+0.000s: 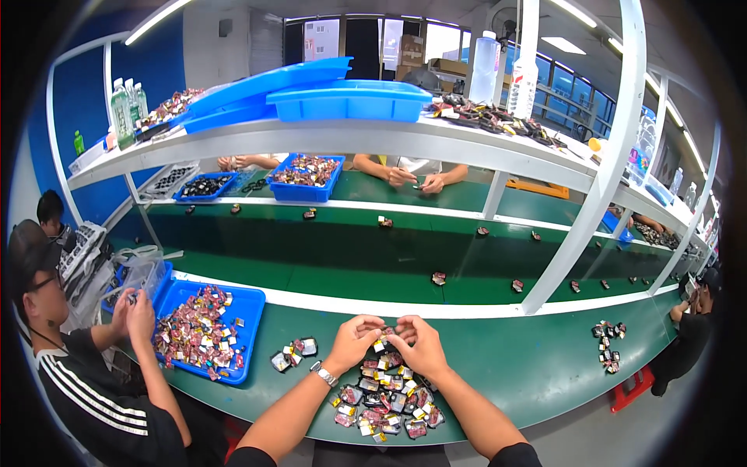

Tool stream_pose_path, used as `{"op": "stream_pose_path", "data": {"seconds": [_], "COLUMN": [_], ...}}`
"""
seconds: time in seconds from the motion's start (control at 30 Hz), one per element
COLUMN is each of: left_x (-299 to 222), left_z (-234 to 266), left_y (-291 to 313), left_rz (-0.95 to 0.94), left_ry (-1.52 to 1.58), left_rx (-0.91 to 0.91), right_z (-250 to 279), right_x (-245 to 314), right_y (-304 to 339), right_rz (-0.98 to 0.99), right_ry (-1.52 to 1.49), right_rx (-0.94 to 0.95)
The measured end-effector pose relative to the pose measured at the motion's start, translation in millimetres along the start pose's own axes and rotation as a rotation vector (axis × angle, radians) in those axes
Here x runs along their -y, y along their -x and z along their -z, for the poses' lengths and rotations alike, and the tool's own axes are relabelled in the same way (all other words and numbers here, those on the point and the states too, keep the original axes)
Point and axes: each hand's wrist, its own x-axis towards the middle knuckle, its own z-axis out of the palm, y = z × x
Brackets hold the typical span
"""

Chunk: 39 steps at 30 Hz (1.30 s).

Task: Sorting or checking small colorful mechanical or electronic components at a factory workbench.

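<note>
My left hand [354, 341] and right hand [420, 344] meet fingertip to fingertip above the pile of small parts [385, 398] on the green bench [513, 366]. Both grips are pinched narrow on one small part [380, 343] held between them, just over the pile's far edge. A blue tray [250, 327] sits to my left.

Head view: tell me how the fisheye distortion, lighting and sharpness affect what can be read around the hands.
Head view: the white shelf rail and the green bench edge bow toward the black rim; ceiling strip lights give even light with only soft shadows; the left hand and right hand are fairly sharp, but the small part pinched between them and the pile of packets are too small to make out in detail.
</note>
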Motion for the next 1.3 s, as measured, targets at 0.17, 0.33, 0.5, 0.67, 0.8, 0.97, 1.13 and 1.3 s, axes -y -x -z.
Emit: {"op": "stream_pose_path", "data": {"seconds": [0.17, 0.33, 0.5, 0.67, 0.8, 0.97, 1.13, 1.3], "left_x": [-11, -12, -7, -12, -8, -12, -5, -6], "left_z": [-10, -14, -11, -16, -15, -11, -13, -11], "left_y": [2, 3, 4, 5, 4, 3, 1, 3], "left_rz": [0.129, 0.167, 0.207, 0.193, 0.218, 0.228, 0.231, 0.234], "left_ry": [0.082, 0.15, 0.253, 0.293, 0.309, 0.312, 0.308, 0.263], "left_rx": [0.067, 0.125, 0.106, 0.139, 0.148, 0.141, 0.133, 0.152], "right_z": [2, 6, 7, 7, 6, 2, 2, 10], "right_x": [-5, -16, 4, 2, 1, 2, 4, 1], "right_y": [0, -2, 3, 2, 4, 1, -2, -2], "right_rz": [0.002, 0.313, 0.499, 0.618, 0.664, 0.677, 0.632, 0.54], "right_ry": [-0.041, 0.121, 0.451, 0.589, 0.641, 0.636, 0.577, 0.44], "right_rx": [-0.057, -0.142, -0.132, -0.128, -0.121, -0.151, -0.117, 0.006]}}
